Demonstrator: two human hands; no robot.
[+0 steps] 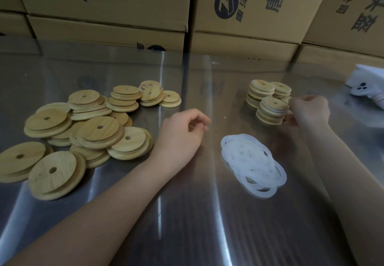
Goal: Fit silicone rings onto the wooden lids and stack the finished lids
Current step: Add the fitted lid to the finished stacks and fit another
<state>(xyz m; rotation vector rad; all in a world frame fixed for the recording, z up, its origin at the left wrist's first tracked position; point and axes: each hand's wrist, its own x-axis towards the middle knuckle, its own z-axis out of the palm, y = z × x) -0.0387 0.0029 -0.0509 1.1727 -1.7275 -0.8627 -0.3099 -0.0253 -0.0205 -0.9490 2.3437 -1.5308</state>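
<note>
The step in hand looks like stacking: the person's right hand point(309, 110) is at the nearest of 3 short stacks of finished round wooden lids with white rings showing at their edges point(271, 110), far right of centre on the shiny metal table point(187, 213). Its curled fingers touch the side of that stack near the top, but whether they pinch the top lid or only square it up cannot be told. The left hand point(182, 132) hovers near the middle of the table, fingers loosely curled and holding nothing. The loose pile of bare pale wooden lids with centre holes point(83, 132) lies just beside it on the left. The heap of translucent white silicone rings point(253, 162) lies between the 2 forearms, nearer the right one. Brown printed cardboard boxes point(259, 6) line the back, and a crumpled white cloth point(367, 85) sits at the far right. Next, the right hand would need to let go of the stack and take 1 ring, while the left picks 1 bare lid from the pile's near edge.
</note>
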